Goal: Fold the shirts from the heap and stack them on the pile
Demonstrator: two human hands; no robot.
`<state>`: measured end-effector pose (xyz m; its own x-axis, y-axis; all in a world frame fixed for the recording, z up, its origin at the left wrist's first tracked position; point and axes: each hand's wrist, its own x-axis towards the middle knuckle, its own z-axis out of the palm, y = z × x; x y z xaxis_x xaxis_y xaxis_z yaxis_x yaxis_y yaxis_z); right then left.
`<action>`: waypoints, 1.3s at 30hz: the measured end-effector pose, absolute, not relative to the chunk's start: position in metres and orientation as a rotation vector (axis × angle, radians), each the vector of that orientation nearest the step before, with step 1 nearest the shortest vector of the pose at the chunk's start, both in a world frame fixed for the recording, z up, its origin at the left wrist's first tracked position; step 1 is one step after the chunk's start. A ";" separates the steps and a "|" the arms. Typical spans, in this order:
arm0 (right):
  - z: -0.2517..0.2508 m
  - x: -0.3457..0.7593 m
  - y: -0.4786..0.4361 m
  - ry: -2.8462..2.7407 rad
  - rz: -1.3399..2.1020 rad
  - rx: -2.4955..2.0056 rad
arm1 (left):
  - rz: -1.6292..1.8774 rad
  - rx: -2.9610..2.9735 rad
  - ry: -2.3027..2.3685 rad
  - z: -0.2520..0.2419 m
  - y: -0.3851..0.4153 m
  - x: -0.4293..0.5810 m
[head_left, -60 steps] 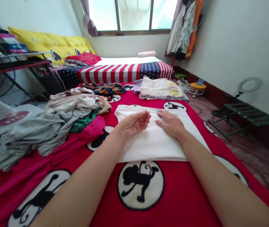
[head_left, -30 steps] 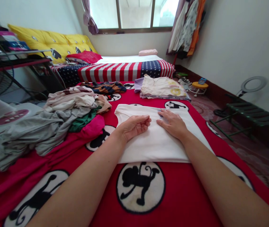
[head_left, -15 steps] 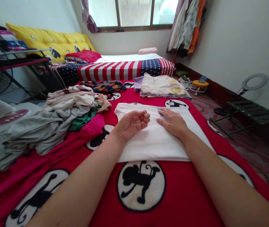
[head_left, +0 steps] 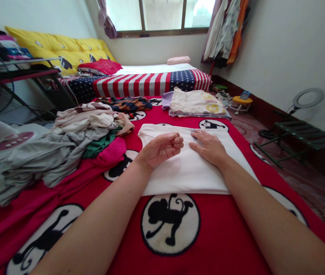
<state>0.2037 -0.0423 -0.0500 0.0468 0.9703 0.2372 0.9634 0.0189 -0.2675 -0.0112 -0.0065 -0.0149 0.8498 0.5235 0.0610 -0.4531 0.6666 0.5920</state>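
Note:
A white shirt (head_left: 191, 172) lies folded flat on the red bedspread (head_left: 222, 229), with a small dark print near its upper middle. My right hand (head_left: 209, 147) rests palm down on it beside that print, fingers stretched out and slightly apart. Over the shirt's left half, my left hand (head_left: 164, 149) is turned on its side, its fingers curled into a loose fist. Nothing shows inside that fist. Part of the shirt is hidden behind both hands and forearms.
A heap of loose clothes (head_left: 79, 141) spreads along the left side, beside a white fan base (head_left: 16, 141). Beyond the shirt lies a stack of folded clothes (head_left: 197, 103). A dark green folding stool (head_left: 305, 133) stands on the floor to the right.
My left hand's fingers have curled in a little more, and the hand has shifted slightly to the right. My right hand stays in place on the white shirt.

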 end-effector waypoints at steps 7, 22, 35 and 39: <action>-0.049 0.203 -0.043 -1.948 0.037 -1.993 | 0.570 0.627 0.033 -0.016 -0.005 -0.012; -0.050 0.203 -0.041 -1.948 0.020 -1.994 | 0.586 0.738 0.043 -0.016 -0.008 -0.013; -0.048 0.203 -0.043 -1.946 0.044 -1.985 | 0.646 1.140 0.316 -0.006 0.004 -0.018; -0.050 0.203 -0.043 -1.914 0.064 -1.922 | 0.787 1.711 0.695 -0.016 0.011 -0.020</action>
